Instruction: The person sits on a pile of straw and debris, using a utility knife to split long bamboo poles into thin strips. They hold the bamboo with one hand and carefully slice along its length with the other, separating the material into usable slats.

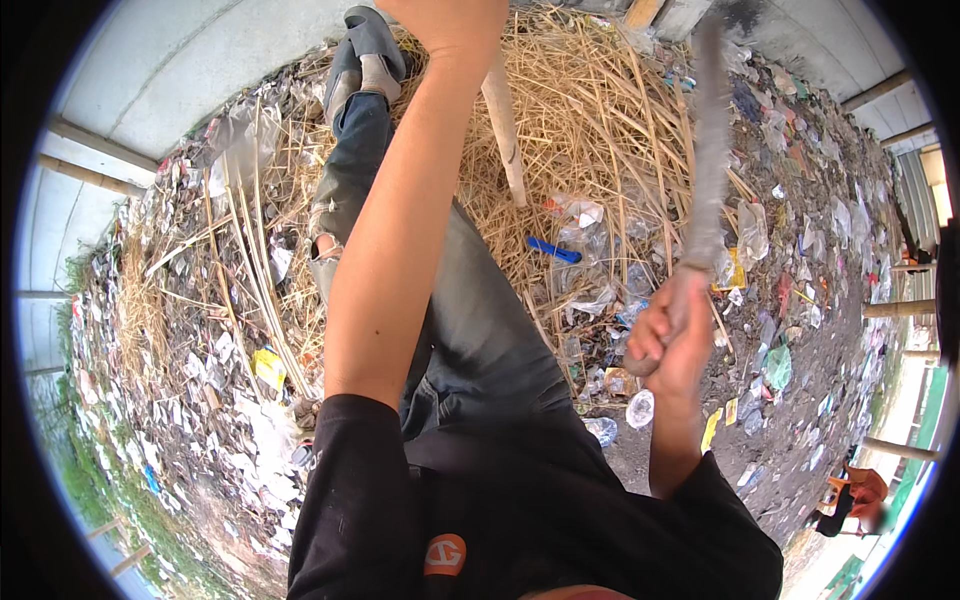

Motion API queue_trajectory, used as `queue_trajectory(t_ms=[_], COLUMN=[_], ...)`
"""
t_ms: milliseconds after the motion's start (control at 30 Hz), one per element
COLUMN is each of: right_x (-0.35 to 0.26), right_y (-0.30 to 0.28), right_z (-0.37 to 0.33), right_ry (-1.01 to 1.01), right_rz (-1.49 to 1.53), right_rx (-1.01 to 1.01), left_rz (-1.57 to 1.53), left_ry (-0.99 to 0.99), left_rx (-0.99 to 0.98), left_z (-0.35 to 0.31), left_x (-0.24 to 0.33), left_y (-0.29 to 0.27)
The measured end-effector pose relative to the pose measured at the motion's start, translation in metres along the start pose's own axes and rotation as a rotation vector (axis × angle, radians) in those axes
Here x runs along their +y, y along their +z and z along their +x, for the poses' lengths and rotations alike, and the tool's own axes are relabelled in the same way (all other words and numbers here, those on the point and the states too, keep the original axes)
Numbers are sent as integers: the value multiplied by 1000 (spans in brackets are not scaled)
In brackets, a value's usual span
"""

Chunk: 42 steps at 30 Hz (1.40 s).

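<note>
My right hand [684, 335] is wrapped round the handle of a machete [708, 170]. Its long grey blade points up and away from me, slightly smeared by motion. My left arm reaches far forward, and the left hand [448, 22] is cut by the top edge of the picture, its fingertips out of sight. From beneath that hand a pale wooden stick [503, 125] slants down, its lower end over the straw [590, 110]; the hand seems closed on its upper part. The blade stands to the right of the stick, apart from it.
My outstretched leg in torn jeans [490, 310] and grey sandals [372, 38] lie left of the straw. A blue plastic piece [553, 250], bags and litter cover the ground. Long thin canes [255, 270] lie at left. Pale wall panels [200, 60] rise behind; an orange chair [862, 497] stands far right.
</note>
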State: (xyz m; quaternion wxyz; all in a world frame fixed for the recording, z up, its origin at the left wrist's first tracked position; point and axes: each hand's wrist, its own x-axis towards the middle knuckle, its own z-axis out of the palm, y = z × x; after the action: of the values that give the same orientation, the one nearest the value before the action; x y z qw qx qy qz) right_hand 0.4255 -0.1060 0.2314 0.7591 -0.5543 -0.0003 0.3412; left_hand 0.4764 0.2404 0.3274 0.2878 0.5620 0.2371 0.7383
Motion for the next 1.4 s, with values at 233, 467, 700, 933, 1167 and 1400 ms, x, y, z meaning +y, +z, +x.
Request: queue_trajectory(t_ms=[233,467,700,933,1167,1400], right_x=[27,54,48,148,57,213], right_y=[26,5,60,-48,45,-52], right_z=[4,24,25,61,46,84], right_ry=[-624,211,-706,302,-210,490], right_rz=[193,-378,44,-520,-191,-239], right_rx=[-199,-101,-201,-36,-169,121], left_rz=[-42,-79,-24,-7,13,-65], left_ry=[-19,15,49,2,-26,-75], left_rx=[-23,9,-2,-14,-41,-33], left_z=[1,3,-4,5,-6,-6], left_x=[1,-8,-7,-11,-11,-12], left_y=[2,3,3,0,-1,-4])
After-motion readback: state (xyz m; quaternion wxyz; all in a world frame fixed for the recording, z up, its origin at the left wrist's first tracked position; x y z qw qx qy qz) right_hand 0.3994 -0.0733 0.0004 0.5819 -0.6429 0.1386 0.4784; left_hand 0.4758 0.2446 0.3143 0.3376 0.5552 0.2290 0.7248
